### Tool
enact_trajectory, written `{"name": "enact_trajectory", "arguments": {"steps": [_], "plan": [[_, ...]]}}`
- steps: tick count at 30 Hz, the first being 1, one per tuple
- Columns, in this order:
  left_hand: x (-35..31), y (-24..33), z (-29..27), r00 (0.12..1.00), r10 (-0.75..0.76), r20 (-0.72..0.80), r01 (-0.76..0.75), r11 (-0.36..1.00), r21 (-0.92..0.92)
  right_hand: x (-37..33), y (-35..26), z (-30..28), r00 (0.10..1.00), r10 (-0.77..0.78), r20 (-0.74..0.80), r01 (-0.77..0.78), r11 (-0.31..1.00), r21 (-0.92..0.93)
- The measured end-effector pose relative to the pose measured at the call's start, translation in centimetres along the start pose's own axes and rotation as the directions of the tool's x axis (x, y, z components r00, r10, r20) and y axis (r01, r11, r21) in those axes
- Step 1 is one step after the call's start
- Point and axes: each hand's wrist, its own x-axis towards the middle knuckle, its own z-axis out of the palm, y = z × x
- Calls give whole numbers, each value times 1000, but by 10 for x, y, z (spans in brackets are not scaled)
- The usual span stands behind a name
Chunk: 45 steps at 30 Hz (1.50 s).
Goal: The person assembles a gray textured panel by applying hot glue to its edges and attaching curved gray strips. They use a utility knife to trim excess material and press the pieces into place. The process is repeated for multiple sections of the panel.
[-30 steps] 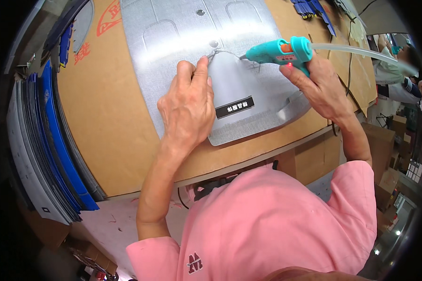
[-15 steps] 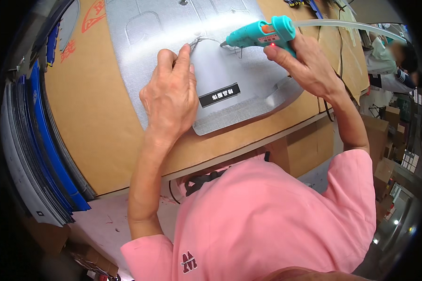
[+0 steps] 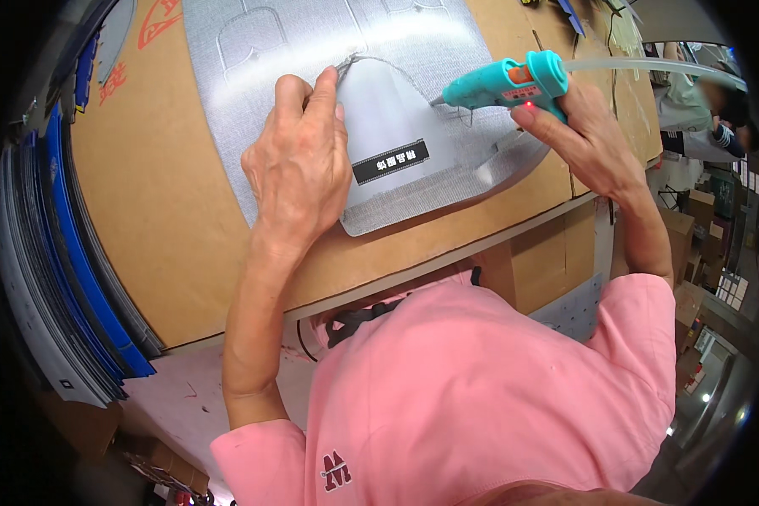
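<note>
- A broad, brown, cardboard-like tabletop (image 3: 143,228) is used as the work surface; red printed markings (image 3: 158,25) are borne toward its far left.
- A grey, denim-textured, thin panel with rounded corners (image 3: 388,114) is laid across the middle, its lower edge positioned near the table's front edge.
- A narrow blue strip (image 3: 573,18) and pale, translucent strips (image 3: 629,25) are placed at the far right.
- A thin black cable (image 3: 610,51) is routed along the right side.

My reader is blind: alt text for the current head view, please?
The right hand's grip holds a teal glue gun, nozzle at a dark curved line on a gray sheet; the left hand rests on the sheet.
</note>
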Motion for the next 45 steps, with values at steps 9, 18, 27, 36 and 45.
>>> {"name": "enact_trajectory", "arguments": {"steps": [9,18,27,36,45], "plan": [[0,-1,2,1000,5,-19,-5,1000,8,12,3,3,999,-47,7,47,999,4],[0,-1,2,1000,-5,-13,5,1000,5,1,10,0,998,-70,5,70,994,-78],[-1,-2,3,1000,2,-30,-2,1000,19,-11,20,3,989,-144,-43,143,989,-38],[-1,-2,4,999,10,-34,-9,1000,25,-18,11,-14,989,-46,141,51,998,-29],[-1,-2,4,1000,5,-24,-4,999,40,-23,8,-27,962,-126,242,134,991,-16]]}}
